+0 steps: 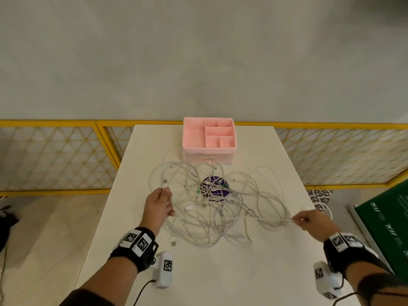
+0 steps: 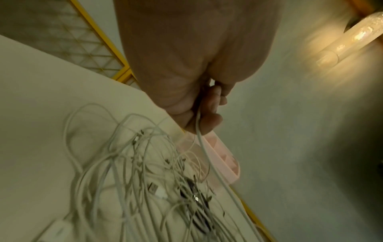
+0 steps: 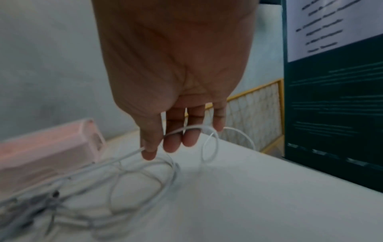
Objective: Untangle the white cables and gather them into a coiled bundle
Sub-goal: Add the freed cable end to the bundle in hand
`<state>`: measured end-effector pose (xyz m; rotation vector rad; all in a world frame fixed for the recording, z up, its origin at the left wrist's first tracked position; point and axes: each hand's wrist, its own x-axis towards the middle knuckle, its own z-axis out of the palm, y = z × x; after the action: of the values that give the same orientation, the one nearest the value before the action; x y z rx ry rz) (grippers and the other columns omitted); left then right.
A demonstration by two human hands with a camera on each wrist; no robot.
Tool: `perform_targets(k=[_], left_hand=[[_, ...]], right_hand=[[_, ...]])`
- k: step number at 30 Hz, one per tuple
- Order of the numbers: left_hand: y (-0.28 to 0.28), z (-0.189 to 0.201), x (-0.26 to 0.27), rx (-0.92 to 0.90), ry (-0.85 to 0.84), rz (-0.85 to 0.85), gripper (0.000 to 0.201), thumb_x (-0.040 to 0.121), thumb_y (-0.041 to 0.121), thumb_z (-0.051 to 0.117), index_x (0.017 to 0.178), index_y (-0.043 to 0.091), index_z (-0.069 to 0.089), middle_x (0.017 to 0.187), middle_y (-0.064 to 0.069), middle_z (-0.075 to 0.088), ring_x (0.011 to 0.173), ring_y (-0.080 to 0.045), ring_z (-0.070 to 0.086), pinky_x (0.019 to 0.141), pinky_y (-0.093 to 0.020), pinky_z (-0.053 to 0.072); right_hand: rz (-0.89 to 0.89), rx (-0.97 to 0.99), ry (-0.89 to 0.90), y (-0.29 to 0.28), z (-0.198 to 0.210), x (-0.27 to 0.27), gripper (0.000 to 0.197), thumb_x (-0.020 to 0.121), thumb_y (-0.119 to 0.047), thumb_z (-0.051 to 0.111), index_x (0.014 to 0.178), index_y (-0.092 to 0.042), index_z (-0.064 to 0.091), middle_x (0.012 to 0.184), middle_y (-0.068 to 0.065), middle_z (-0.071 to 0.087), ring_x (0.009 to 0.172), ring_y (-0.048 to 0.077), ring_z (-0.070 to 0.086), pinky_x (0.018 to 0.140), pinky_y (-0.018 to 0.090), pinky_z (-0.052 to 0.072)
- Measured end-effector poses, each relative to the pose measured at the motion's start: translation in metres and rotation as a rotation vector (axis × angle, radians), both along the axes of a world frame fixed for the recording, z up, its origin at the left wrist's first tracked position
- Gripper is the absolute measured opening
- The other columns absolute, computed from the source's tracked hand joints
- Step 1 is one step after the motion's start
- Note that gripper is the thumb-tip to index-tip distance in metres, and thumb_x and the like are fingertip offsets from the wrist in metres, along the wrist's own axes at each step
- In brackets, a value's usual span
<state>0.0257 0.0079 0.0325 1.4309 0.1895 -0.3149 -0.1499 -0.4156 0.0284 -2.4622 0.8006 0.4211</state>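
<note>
A loose tangle of several white cables (image 1: 216, 206) sprawls over the middle of the white table (image 1: 231, 272). At its left side my left hand (image 1: 162, 203) grips one cable; its connector end (image 1: 165, 183) sticks up out of the fist. In the left wrist view the curled fingers (image 2: 209, 113) close round that cable (image 2: 204, 150), which runs down to the pile (image 2: 145, 188). At the right side my right hand (image 1: 309, 219) pinches another cable (image 1: 284, 221). In the right wrist view that cable (image 3: 186, 129) passes between thumb and fingers (image 3: 172, 144) and loops behind them.
A pink divided organiser box (image 1: 209, 138) stands at the table's far end, just behind the cables. A round purple sticker (image 1: 214, 188) lies under the tangle. A yellow mesh fence (image 1: 55, 155) runs behind the table. A green sign board (image 1: 384, 226) stands by the right edge.
</note>
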Motion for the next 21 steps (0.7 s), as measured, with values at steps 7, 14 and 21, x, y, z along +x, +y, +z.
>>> perform_targets(k=[7,14,21], left_hand=[[-0.022,-0.006,-0.026,-0.154,0.083,-0.076,0.025,0.106,0.007,0.040,0.088,0.000,0.055,0.060,-0.009,0.045,0.048,-0.022,0.051,0.051,-0.035,0.054],[-0.036,-0.002,-0.035,-0.116,0.023,-0.057,0.027,0.107,0.012,0.040,0.090,0.004,0.059,0.069,-0.010,0.068,0.068,-0.026,0.065,0.081,-0.045,0.052],[-0.016,-0.008,-0.030,-0.006,-0.010,-0.053,0.025,0.108,0.018,0.041,0.097,0.006,0.060,0.090,-0.007,0.078,0.091,-0.024,0.073,0.085,-0.042,0.049]], right_hand=[[0.164,-0.029,0.074,0.047,-0.014,0.021,0.038,0.092,-0.001,0.049,0.115,-0.026,0.066,0.130,-0.009,0.055,0.127,0.017,0.053,0.110,0.028,0.037],[0.493,0.382,-0.271,0.222,0.026,0.087,0.030,0.097,-0.044,0.057,0.116,-0.024,0.069,0.109,-0.010,0.069,0.097,0.008,0.064,0.091,0.028,0.050],[0.593,0.407,-0.156,0.255,-0.014,0.088,0.026,0.103,-0.020,0.045,0.099,-0.010,0.069,0.068,-0.013,0.056,0.058,0.002,0.052,0.060,0.016,0.041]])
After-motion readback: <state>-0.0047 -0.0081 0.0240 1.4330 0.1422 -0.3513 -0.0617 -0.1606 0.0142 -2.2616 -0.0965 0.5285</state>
